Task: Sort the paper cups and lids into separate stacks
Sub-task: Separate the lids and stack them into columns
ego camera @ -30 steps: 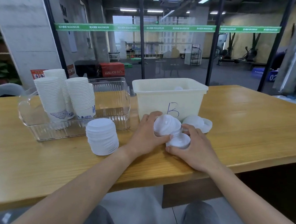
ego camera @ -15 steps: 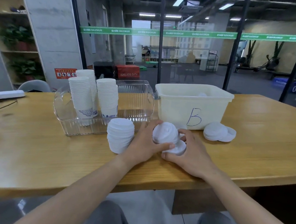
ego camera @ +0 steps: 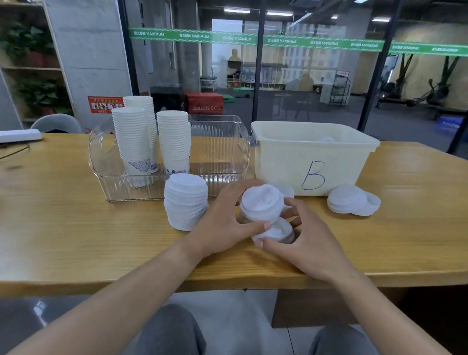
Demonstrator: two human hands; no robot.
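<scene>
Head view, seated at a wooden table [ego camera: 51, 225]. My left hand [ego camera: 220, 221] curls round a short stack of white cup lids [ego camera: 261, 204], thumb pressed at its near base, fingers wrapped behind it and out of sight. My right hand [ego camera: 304, 241] pinches a lower lid [ego camera: 274, 232] that sits tilted beneath that stack; my palm covers most of it, so I cannot tell whether it is one lid or several, nor whether it rests on the table. Just left of my left hand stands a taller lid stack [ego camera: 185, 201], upright on the table. To the right, near the table's middle, lie a few loose lids [ego camera: 352, 200], overlapping; their count is unclear. Behind my hands sits a cream plastic bin marked "B" [ego camera: 312, 156]; one white piece shows over its far rim, the rest of its contents hidden by the wall. Left of the bin, a clear ribbed tray [ego camera: 221, 144] holds three columns of nested paper cups [ego camera: 151, 138], the rear column partly hidden by the front ones. A white power strip [ego camera: 14, 136] lies at the far left edge, its cable cut off by the frame.
</scene>
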